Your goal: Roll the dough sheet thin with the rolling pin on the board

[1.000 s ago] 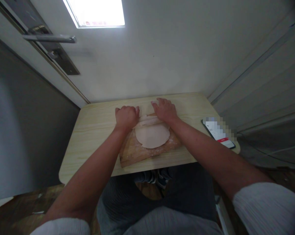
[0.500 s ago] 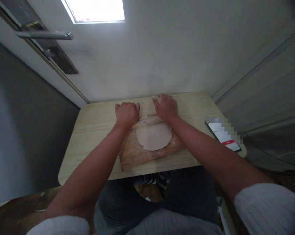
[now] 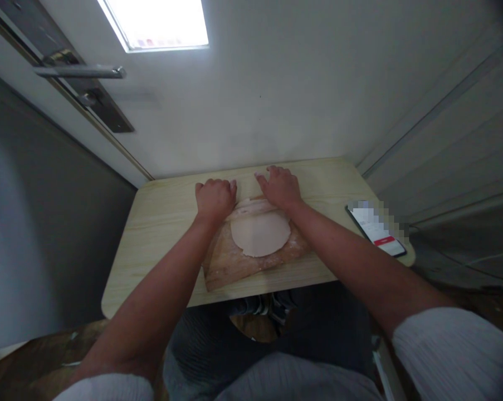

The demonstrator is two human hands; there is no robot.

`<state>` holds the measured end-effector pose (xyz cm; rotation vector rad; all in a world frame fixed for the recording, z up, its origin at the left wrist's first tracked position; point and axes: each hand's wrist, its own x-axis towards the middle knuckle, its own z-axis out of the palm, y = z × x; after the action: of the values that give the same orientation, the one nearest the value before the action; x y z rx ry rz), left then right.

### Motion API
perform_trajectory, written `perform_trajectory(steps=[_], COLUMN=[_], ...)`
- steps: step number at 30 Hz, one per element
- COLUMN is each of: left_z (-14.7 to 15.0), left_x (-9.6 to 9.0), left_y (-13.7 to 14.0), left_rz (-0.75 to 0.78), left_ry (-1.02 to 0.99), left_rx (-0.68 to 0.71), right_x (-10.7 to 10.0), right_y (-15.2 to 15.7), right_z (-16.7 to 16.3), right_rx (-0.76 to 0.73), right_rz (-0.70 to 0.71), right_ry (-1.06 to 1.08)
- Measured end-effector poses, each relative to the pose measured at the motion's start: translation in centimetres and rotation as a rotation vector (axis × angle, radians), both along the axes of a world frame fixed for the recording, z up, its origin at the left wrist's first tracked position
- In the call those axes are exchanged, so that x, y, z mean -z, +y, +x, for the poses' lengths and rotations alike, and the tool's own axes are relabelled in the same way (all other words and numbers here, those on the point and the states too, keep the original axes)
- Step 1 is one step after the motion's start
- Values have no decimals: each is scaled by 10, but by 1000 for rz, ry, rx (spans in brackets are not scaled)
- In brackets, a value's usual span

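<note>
in the head view, a pale surface (image 3: 159,223) stands by a white door (image 3: 276,111), phone (image 3: 372,225) near the right end. dough (image 3: 260,234) lies flat on a board (image 3: 226,262), left hand (image 3: 215,199) and right hand (image 3: 282,186) on the rolling pin (image 3: 255,207) across it; whether either grip is closed, i cannot tell.

Pale ribbed sleeves (image 3: 455,351), greyish shirt front (image 3: 297,379), dark trousers (image 3: 328,323)
</note>
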<state>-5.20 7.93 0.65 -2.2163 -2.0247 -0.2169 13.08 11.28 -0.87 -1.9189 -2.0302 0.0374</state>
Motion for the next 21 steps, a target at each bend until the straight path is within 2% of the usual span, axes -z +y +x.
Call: perform_trajectory(steps=[10, 16, 21], left_z=[4, 9, 16], left_x=[4, 11, 10], left_y=[-29, -59, -92], left_rz=[-24, 6, 18], left_ry=[-82, -120, -111], left_rx=[38, 65, 67], right_x=[4, 9, 9], right_y=[-31, -65, -100], right_z=[8, 15, 23], right_rx=[29, 37, 0], right_rz=[-40, -33, -1], right_ry=[-17, -29, -70])
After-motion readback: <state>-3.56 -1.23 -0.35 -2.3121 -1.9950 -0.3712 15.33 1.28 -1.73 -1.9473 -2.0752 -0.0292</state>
